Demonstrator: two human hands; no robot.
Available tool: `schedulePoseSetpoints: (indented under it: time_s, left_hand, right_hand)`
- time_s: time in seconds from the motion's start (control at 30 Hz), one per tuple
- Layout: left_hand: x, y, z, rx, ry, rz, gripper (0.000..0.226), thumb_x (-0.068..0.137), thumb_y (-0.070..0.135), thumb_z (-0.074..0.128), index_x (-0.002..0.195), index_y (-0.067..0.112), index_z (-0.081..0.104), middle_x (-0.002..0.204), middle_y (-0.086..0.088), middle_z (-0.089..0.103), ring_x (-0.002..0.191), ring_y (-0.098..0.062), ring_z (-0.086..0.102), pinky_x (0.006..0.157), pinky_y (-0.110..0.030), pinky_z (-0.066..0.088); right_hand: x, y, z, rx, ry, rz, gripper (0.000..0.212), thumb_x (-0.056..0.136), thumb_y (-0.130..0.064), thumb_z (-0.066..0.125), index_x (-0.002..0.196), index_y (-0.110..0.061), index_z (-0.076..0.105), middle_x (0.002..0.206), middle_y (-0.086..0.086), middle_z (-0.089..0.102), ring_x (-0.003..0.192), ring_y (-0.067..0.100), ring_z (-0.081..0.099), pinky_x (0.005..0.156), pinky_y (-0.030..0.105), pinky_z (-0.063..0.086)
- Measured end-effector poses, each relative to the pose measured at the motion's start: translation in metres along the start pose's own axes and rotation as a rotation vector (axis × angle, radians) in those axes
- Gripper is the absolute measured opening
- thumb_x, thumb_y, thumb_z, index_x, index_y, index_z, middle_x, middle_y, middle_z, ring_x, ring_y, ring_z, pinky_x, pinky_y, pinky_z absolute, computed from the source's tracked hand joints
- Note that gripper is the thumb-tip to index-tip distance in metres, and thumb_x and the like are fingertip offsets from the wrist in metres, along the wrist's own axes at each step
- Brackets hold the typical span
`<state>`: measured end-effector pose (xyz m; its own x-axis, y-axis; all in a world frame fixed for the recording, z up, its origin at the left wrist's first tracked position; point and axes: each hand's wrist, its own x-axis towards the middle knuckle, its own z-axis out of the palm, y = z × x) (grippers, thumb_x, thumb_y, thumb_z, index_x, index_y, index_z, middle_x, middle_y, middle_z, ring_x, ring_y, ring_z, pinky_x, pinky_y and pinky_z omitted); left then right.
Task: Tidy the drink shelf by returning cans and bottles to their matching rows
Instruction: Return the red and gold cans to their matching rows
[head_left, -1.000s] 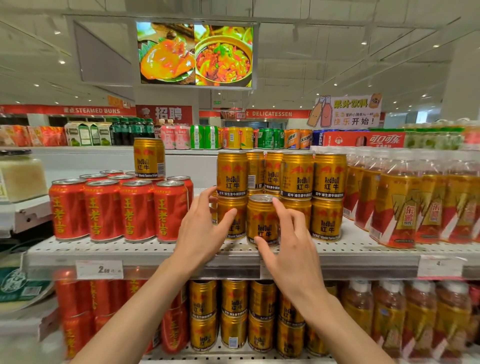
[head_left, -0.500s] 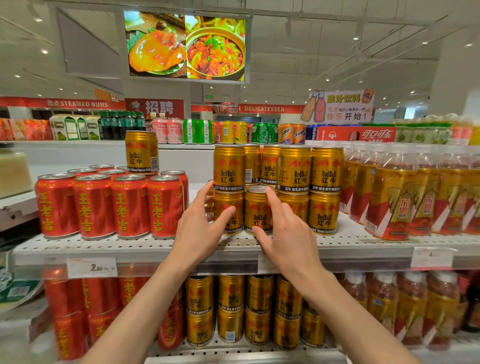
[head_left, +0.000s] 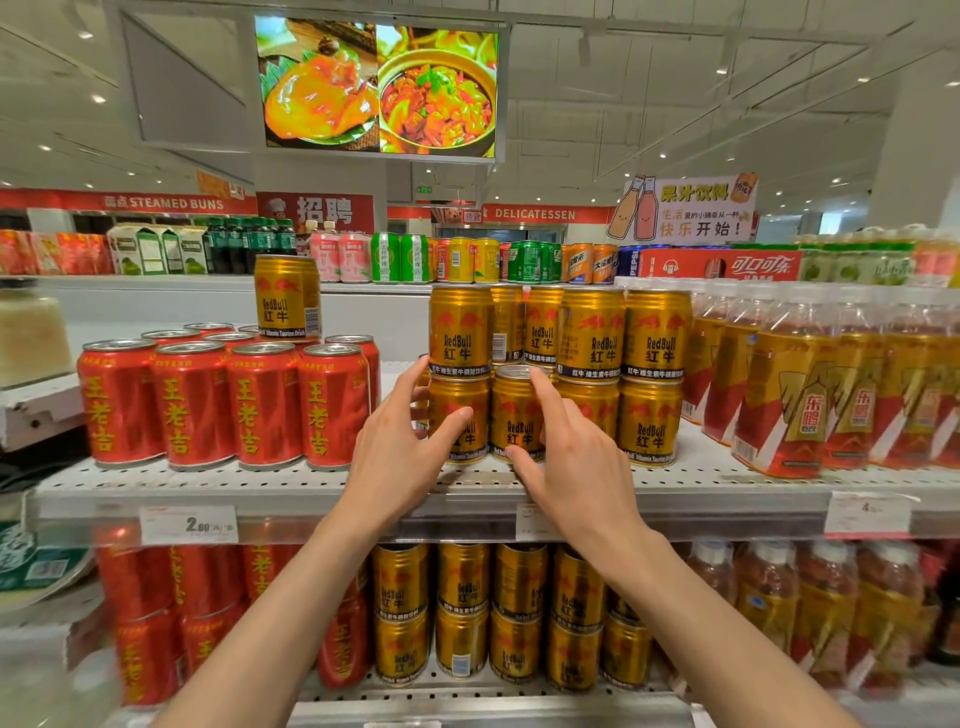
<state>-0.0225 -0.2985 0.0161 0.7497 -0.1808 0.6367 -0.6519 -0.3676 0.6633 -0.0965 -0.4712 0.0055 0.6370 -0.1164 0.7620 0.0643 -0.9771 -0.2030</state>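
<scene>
On the white middle shelf, gold Red Bull cans stand stacked two high. My right hand wraps a single gold can in the lower front row, index finger on its rim and thumb low on its front. My left hand clasps the lower can of the left stack, thumb across its front, fingers round its left side. One stray gold can stands on top of the red Wanglaoji cans to the left.
Orange-labelled drink bottles fill the shelf's right end. The shelf below holds more red cans, gold cans and bottles. A price tag hangs on the shelf edge. A jar sits far left.
The single gold can under my right hand has slid back from the shelf front into line with the stacks. Both hands followed it inward and stay on the cans.
</scene>
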Motion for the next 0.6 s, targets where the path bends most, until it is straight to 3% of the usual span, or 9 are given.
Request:
schedulePoseSetpoints:
  time_s: [0.17,0.27,0.4,0.5,0.6]
  left_hand:
    - [-0.005,0.002,0.000,0.039,0.040,0.004,0.062,0.092,0.048,0.070,0.148,0.040,0.043,0.124,0.019,0.062,0.111,-0.008,0.066,0.093,-0.036,0.058]
    - [-0.013,0.002,-0.002,0.025,0.091,-0.015,0.049,0.093,0.037,0.071,0.139,0.033,0.054,0.128,0.013,0.066,0.107,-0.003,0.066,0.091,-0.033,0.060]
    - [-0.051,0.013,-0.008,-0.074,0.154,-0.036,0.023,0.095,0.023,0.071,0.117,0.026,0.067,0.109,0.012,0.071,0.093,-0.002,0.066,0.077,-0.014,0.053]
    - [-0.084,0.015,-0.013,-0.069,0.142,-0.035,0.016,0.095,0.017,0.071,0.109,0.025,0.070,0.093,0.011,0.072,0.086,-0.008,0.065,0.076,-0.014,0.050]
    - [-0.104,0.005,-0.020,-0.049,0.090,-0.073,0.017,0.094,0.017,0.071,0.108,0.028,0.071,0.088,0.012,0.072,0.083,-0.011,0.066,0.076,-0.017,0.051]
  right_hand:
    - [-0.007,0.004,-0.007,0.199,-0.057,0.042,0.085,0.094,-0.040,0.067,0.160,-0.026,0.016,0.103,-0.014,0.049,0.087,0.005,0.054,0.073,0.021,0.049]
    - [-0.019,0.012,-0.014,0.364,-0.075,0.016,0.062,0.094,-0.034,0.067,0.150,-0.025,0.041,0.109,-0.016,0.052,0.093,0.002,0.055,0.086,0.027,0.055]
    - [-0.044,0.016,-0.020,0.549,0.004,-0.030,0.026,0.094,-0.025,0.069,0.119,-0.023,0.065,0.106,-0.012,0.062,0.098,0.004,0.062,0.084,0.028,0.056]
    - [-0.066,0.012,-0.022,0.595,0.067,-0.050,0.016,0.093,-0.020,0.069,0.108,-0.019,0.068,0.101,-0.010,0.065,0.098,0.007,0.062,0.084,0.021,0.051]
    - [-0.086,0.007,-0.016,0.601,0.026,-0.017,0.012,0.093,-0.020,0.070,0.105,-0.020,0.069,0.098,-0.013,0.066,0.096,0.007,0.064,0.084,0.018,0.048]
